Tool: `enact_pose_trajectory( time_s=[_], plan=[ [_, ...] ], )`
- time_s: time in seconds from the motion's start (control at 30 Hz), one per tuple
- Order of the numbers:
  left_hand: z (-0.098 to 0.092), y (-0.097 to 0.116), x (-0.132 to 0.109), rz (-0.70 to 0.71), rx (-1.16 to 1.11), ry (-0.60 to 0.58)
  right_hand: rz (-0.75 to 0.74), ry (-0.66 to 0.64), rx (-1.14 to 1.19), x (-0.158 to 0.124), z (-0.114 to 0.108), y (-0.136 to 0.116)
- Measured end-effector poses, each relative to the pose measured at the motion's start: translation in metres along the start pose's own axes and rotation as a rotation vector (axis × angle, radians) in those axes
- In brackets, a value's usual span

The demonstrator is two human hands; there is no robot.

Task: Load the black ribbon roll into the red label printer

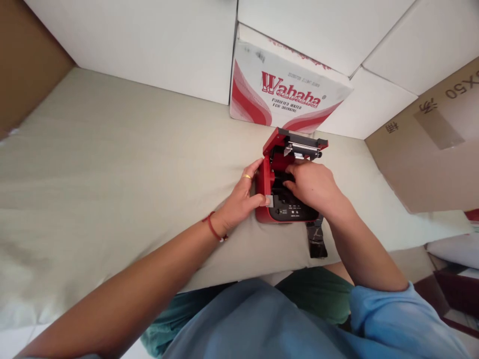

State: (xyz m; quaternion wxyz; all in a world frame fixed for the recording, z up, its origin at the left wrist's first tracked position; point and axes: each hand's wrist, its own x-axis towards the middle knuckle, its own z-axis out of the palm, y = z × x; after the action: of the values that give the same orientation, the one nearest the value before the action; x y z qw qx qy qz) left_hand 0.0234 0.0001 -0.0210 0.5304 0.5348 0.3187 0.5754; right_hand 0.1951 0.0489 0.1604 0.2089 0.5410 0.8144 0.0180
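A red-and-black machine that looks like a label printer (264, 214) sits on the cloth-covered surface with its lid (299, 139) raised; a roller shows on the lid's underside. My left hand (245, 192) grips its left side, thumb at the grey front corner piece and fingers along the red wall. My right hand (314, 184) reaches into the compartment from the right, thumb and fingers bent inward around dark parts. What those fingertips hold, if anything, is hidden. Small white markings show on the black front panel (294, 212). A shiny black strip (317, 242) lies at the machine's front right.
Right behind the machine stands a red-and-white Wahaha water carton (277, 85). White boxes (157, 45) line the back. A brown cardboard box (430, 149) is at the right, another brown panel (30, 65) at the far left. Pale cloth (130, 164) covers the surface.
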Motion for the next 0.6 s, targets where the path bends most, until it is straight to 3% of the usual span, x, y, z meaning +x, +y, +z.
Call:
enact_pose_trajectory(
  time_s=[0.17,0.43,0.6],
  plan=[
    [0.0,-0.001,0.0,0.007,0.002,-0.003,0.069,-0.03,-0.018,0.002,-0.002,-0.008],
    [0.004,0.001,0.001,0.023,0.029,0.026,0.09,0.124,0.12,-0.005,0.018,0.003],
    [0.005,0.001,0.002,0.032,0.046,0.021,0.096,0.09,0.118,-0.005,0.014,0.003]
  ],
)
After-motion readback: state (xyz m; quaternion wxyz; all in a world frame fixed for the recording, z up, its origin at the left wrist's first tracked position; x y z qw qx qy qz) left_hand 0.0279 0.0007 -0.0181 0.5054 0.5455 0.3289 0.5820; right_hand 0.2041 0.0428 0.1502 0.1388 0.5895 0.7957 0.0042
